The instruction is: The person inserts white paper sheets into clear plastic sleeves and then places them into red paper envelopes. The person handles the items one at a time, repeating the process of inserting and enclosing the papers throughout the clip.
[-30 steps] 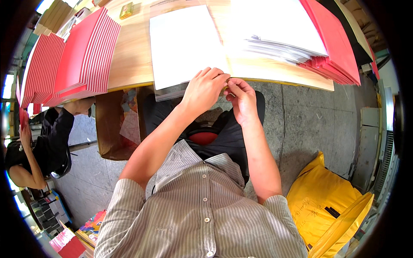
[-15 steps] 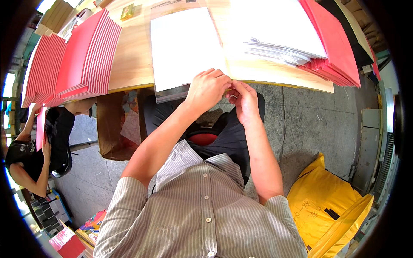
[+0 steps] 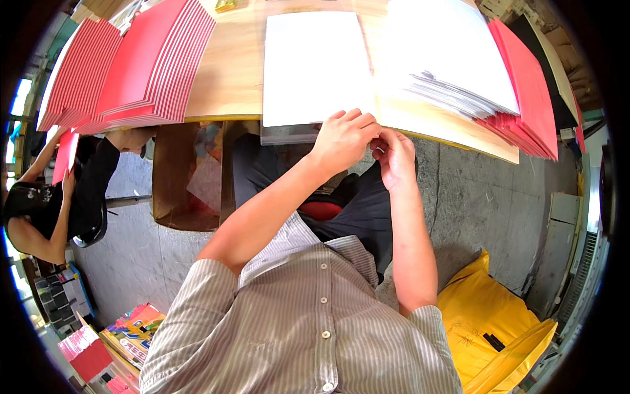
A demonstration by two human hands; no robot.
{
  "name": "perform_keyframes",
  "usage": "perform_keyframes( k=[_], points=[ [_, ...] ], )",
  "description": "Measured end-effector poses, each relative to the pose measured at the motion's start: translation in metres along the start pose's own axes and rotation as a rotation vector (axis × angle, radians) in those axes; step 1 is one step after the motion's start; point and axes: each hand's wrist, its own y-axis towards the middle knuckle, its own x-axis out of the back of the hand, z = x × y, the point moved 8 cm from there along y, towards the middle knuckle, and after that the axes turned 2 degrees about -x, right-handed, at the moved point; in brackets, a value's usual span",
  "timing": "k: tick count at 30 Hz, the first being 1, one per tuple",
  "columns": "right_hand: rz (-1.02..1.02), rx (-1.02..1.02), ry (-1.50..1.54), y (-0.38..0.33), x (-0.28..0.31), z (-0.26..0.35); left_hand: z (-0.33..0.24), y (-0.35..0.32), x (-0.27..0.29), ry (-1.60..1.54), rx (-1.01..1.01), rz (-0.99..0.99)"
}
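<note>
White rectangular paper sheet (image 3: 315,72) flat on the pale wood-grain bench (image 3: 226,82); handling at its near right corner judged unfinished.

Sheet laid out, clear plastic strip (image 3: 285,135) showing past its near edge; left hand (image 3: 346,139) and right hand (image 3: 397,157) meet with fingers curled, fingertips close together; cannot tell whether anything is pinched between; corner work apparently remains, amount left unclear; red stack with striped edges (image 3: 147,56) stands left, white-sheet pile (image 3: 453,56) right; versus half a second ago, bench items appear farther right in view; hands remain together at that corner.
</note>
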Motion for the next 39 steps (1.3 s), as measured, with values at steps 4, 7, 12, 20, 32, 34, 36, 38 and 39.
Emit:
perform_keyframes(
  k=[4, 7, 12, 20, 32, 34, 36, 38, 39],
  points=[
    [-0.029, 0.007, -0.022, -0.001, -0.002, -0.001, 0.0, -0.001, 0.002, -0.005, -0.001, -0.004],
    [-0.025, 0.014, -0.034, -0.001, -0.003, 0.0, 0.001, -0.002, 0.0, -0.009, 0.008, 0.03],
    [-0.041, 0.011, -0.059, 0.001, -0.001, -0.002, 0.0, -0.013, 0.005, -0.021, -0.03, 0.062],
    [-0.037, 0.052, -0.014, -0.001, -0.004, -0.004, 0.052, -0.133, 0.088, -0.294, 0.217, 0.205],
    [0.018, 0.036, 0.029, 0.0, -0.008, -0.006, 0.278, -0.575, 0.184, -0.008, 1.383, -0.131],
    [0.01, 0.058, -0.004, -0.006, 0.0, -0.002, 0.271, -0.545, 0.167, -0.053, 1.483, -0.053],
    [0.033, 0.05, -0.002, -0.006, -0.007, 0.0, 0.281, -0.56, 0.181, 0.118, 1.392, -0.035],
    [0.055, 0.051, -0.003, -0.005, -0.012, 0.0, 0.291, -0.565, 0.181, 0.088, 1.415, 0.004],
    [0.05, 0.055, -0.004, -0.006, -0.01, 0.001, 0.293, -0.556, 0.177, -0.031, 1.478, 0.036]
  ],
)
